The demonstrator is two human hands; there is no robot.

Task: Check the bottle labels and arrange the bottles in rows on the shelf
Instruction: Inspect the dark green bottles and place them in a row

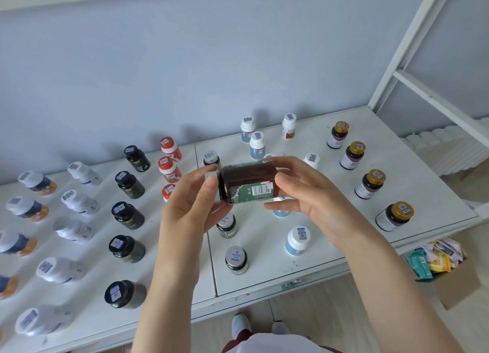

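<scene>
I hold a dark brown bottle (247, 182) on its side above the white shelf (264, 268), its green label and barcode facing me. My left hand (190, 209) grips its silver cap end, and my right hand (304, 196) grips its base end. Below stand rows of bottles: black ones (127, 246), red-capped ones (169, 168), white ones (76, 201), silver-capped dark ones (236, 258), blue-and-white ones (297, 240) and gold-capped ones (369, 183). My hands hide part of the middle rows.
A white metal frame (412, 87) rises at the right end of the shelf. On the floor at the right stands a cardboard box (455, 281) with coloured packets. My shoes (240, 325) show below the shelf's front edge.
</scene>
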